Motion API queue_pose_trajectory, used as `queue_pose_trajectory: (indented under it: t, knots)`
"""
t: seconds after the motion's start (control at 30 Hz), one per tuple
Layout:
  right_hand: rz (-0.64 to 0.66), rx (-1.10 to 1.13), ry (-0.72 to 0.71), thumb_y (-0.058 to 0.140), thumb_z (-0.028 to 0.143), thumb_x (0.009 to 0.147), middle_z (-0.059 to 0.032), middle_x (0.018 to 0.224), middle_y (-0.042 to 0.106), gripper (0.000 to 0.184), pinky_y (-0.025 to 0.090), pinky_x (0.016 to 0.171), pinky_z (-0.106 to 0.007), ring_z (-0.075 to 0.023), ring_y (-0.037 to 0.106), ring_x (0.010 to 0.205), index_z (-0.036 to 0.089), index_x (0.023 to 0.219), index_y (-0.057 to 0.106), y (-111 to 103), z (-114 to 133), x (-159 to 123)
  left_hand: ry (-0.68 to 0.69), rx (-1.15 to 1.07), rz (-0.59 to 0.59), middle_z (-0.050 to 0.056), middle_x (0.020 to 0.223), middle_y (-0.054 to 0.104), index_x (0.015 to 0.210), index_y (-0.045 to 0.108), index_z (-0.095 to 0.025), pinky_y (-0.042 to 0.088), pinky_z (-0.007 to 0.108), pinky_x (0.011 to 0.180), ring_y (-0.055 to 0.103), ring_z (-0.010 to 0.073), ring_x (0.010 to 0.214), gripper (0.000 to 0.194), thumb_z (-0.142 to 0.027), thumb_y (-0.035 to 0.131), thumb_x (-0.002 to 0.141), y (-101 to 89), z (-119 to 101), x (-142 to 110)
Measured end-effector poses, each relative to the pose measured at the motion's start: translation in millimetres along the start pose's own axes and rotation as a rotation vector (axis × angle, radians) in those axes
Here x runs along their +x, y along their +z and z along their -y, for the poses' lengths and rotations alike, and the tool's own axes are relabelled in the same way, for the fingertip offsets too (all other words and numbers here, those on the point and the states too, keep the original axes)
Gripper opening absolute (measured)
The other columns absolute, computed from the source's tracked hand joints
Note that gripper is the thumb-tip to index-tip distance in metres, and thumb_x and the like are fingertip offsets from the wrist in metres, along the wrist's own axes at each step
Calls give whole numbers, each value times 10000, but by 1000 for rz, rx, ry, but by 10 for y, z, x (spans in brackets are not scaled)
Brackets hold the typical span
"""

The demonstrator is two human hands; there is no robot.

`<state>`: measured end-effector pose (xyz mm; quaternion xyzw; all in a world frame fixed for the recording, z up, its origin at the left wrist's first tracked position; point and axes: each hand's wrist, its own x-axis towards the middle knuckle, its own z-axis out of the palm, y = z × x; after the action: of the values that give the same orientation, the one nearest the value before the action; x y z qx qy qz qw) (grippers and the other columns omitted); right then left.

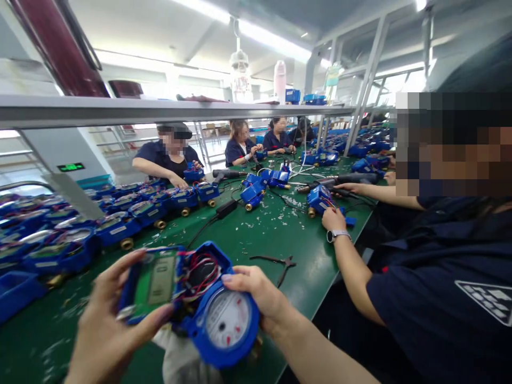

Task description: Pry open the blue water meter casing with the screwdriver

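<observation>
A blue water meter [251,336] with a round white dial [228,318] is held up close to me, over the bench. My right hand [266,301] grips it by its right side, thumb on the rim above the dial. Between the thumb and fingers of my left hand [106,325] is the display module [162,277], a green circuit board with a small LCD in a blue frame. Red and dark wires [204,264] run from the module into the meter's open compartment. A whitish cloth-like thing [182,357] shows beneath the meter, partly hidden.
Cutting pliers [286,262] lie on the green bench [240,240] among white scraps. Rows of blue meters [120,226] line the left. At right, a co-worker's hand [334,220] touches another meter [320,198]. More people sit across the bench, under a shelf [180,111].
</observation>
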<state>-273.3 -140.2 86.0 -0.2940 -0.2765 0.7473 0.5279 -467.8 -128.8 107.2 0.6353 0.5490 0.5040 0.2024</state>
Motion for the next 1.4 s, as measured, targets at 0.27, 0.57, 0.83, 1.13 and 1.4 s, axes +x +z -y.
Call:
queue_pose_trajectory:
  t: [0.27,0.57,0.83,1.13,1.4]
  knots:
    - [-436,-127,-323,697,331,790,-45,790,612,266,489,649,-262,-137,578,679,85,844,611,-1304,468,123,-162,-437,485,109,1250,539,1289,395,-219,446,405,969,554,261,1123,803,-421,752,599,1644,-108,428]
    - [-717,-337,-518,532,367,936,-84,1133,536,296,513,802,-364,-194,556,948,155,1143,551,-2459,1754,303,-187,-415,620,123,1164,599,1167,527,-152,388,412,1020,539,291,1133,772,-281,832,471,2517,-162,408]
    - [-812,-531,-508,494,365,956,-91,1174,520,272,491,854,-375,-189,542,983,178,1144,554,-2863,1861,406,-245,-408,639,168,1236,573,1249,448,-146,525,367,813,611,251,1049,571,-232,590,704,2636,-175,487]
    - [-813,-697,-545,702,240,769,-94,1218,504,510,363,996,-448,-251,466,1136,173,1233,502,-2182,777,165,239,12,625,96,1333,509,1154,579,-172,278,402,1111,423,239,1278,475,-111,502,689,2774,-524,845]
    - [-767,-487,-458,760,335,566,-26,877,614,574,475,731,-307,-216,587,840,216,1099,584,-2181,676,201,598,400,677,74,730,637,585,631,-201,47,593,1102,584,281,967,222,-82,522,737,2955,-629,856]
